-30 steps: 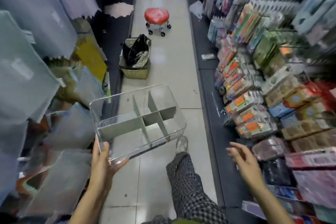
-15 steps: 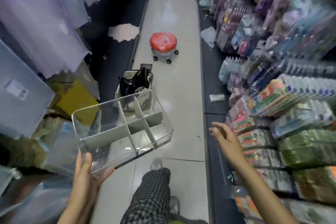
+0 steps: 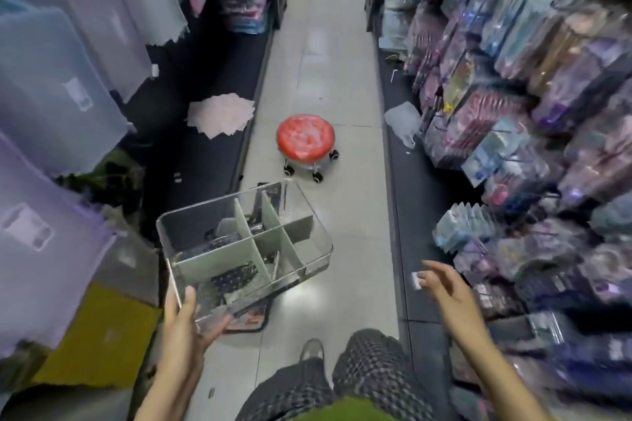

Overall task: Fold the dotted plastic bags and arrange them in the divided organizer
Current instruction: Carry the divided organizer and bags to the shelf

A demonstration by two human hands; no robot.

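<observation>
My left hand (image 3: 186, 321) grips the near corner of a clear plastic divided organizer (image 3: 318, 232), thumb on the rim and fingers under the base, and holds it tilted above the floor. Grey partitions split the organizer into several compartments, which look empty. Through its clear base a basket on the floor (image 3: 251, 318) shows, with dark dotted material in it. My right hand (image 3: 444, 287) hovers free at the right with relaxed, spread fingers, holding nothing. No dotted plastic bag is plainly visible outside the basket.
I stand in a narrow shop aisle. A red wheeled stool (image 3: 305, 140) sits on the tiled floor ahead. Hanging plastic bags fill the left rack (image 3: 51, 106). Packaged goods crowd the right shelves (image 3: 513, 147). My checked trouser leg (image 3: 369, 369) is at the bottom.
The camera has moved forward along the aisle, so the stool is nearer and the floor basket now lies under the organizer. My left hand keeps its grip; my right hand stays free.
</observation>
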